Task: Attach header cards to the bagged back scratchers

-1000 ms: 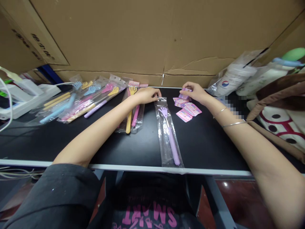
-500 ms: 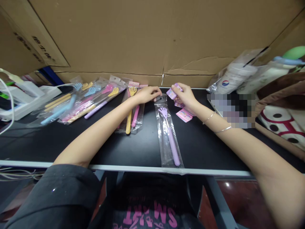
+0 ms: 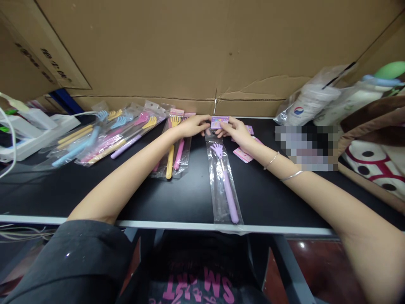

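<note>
A clear plastic bag [image 3: 218, 211] lies lengthwise in front of me, with a purple hand-shaped back scratcher [image 3: 229, 194] inside it. My left hand [image 3: 198, 125] is at the top left corner of this bag, fingers curled and closed on its edge. Between both hands a small purple printed card [image 3: 218, 121] is held over the bag's top end. My right hand [image 3: 238, 133] pinches the card's right side with thumb and fingers. More pink and purple cards [image 3: 243, 155] lie on the table under and beside my right hand.
Several bagged back scratchers [image 3: 126, 131] lie to the left, with yellow and pink ones [image 3: 170, 162] near my left forearm. A white power strip [image 3: 41, 135] sits far left. On the right are a bagged cup [image 3: 313, 103] and a brown-handled bag [image 3: 373, 156]. Cardboard [image 3: 158, 50] walls the back.
My right hand has moved left, bringing the purple card to the top of the plastic bag beside my left hand. My left hand has stayed nearly in place.
</note>
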`<state>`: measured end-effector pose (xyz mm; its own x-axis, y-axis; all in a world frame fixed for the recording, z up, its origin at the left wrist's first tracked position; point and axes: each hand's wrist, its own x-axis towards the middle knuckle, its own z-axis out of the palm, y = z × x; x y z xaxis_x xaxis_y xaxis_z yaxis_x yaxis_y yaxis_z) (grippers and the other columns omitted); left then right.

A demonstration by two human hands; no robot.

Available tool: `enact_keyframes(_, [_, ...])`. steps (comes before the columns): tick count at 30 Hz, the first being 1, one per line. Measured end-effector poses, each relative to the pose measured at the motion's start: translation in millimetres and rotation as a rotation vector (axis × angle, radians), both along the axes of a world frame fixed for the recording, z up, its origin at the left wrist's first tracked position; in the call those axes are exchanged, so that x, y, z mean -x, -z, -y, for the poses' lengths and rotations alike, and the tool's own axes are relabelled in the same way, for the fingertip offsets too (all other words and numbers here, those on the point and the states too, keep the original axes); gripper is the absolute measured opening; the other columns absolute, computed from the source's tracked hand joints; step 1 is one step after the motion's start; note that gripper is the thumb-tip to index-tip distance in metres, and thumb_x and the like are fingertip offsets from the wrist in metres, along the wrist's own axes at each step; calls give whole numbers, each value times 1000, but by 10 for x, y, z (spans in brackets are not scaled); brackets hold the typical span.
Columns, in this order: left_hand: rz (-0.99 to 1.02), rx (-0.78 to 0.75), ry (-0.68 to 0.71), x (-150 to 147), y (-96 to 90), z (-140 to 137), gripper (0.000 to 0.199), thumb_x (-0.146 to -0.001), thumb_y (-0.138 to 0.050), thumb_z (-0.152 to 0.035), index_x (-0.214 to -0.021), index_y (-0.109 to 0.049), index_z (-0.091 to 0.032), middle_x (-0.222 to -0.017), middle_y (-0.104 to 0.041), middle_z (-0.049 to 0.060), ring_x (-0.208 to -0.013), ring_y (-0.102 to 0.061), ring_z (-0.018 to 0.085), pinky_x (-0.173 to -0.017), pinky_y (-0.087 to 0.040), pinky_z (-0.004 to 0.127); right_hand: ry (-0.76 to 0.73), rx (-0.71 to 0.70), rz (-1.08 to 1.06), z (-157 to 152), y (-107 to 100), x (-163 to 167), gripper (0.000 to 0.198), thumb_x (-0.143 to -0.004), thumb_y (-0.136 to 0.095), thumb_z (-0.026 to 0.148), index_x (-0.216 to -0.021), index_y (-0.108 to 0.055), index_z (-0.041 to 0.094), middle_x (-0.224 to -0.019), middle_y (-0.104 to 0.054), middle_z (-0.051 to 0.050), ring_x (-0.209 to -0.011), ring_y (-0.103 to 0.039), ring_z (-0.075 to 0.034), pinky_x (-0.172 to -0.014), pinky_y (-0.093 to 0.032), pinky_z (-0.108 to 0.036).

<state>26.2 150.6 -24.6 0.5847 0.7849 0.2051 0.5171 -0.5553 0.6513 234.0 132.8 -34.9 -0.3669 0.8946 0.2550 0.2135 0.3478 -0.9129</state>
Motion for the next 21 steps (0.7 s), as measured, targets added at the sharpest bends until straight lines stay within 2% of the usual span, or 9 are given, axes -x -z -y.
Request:
enact_keyframes(5, [8,-36,-50,-5,-6,33,37,-93,-44,-25,-127,-50,-16,-78,-70,1,-67,-63,11,-69,-47,22,43,1,-17,-8,16,3,25,-91,-58,47,-95,-57,23,-83,-73,-3,-72,-69,-15,-75,-55,-30])
enact_keyframes(8, [-4,-38,-74,0,-10,49,36,-93,-45,-26,-126,-52,-15,-74,-68,0,-69,-63,12,-70,-47,23,67,-26,-43,-7,17,12,19,-92,-57,41,-94,-57,23,-87,-74,-4,-77,-71,-17,-81,-56,-33])
enact_keyframes(12, [-23,-21,-68,13,-8,43,33,-93,-44,-27,-122,-53,-15,-77,-69,1,-72,-64,12,-72,-47,24,101,-82,-24,27,-14,39,22,-90,-58,45,-96,-59,24,-101,-73,-5,-94,-70,-21,-89,-56,-37])
enact_keyframes(15, [-49,-36,-71,24,-10,41,35,-91,-48,-31,-121,-56,-15,-79,-69,2,-73,-63,13,-72,-46,24,147,-151,38,53,-41,49,28,-89,-56,50,-97,-61,23,-106,-72,-6,-105,-66,-23,-89,-55,-37])
enact_keyframes(19, [-49,-18,-39,32,-24,64,44,-86,-57,-37,-124,-58,-14,-89,-71,5,-81,-65,15,-77,-48,26,196,-194,92,63,-55,43,29,-91,-54,50,-97,-63,23,-107,-71,-7,-106,-65,-25,-87,-56,-37])
enact_keyframes(21, [-52,4,-26,26,-27,76,45,-84,-59,-37,-124,-59,-14,-94,-72,6,-84,-65,16,-78,-48,27,169,-187,60,63,-52,42,29,-90,-56,50,-95,-64,23,-106,-71,-7,-104,-66,-25,-89,-55,-39])
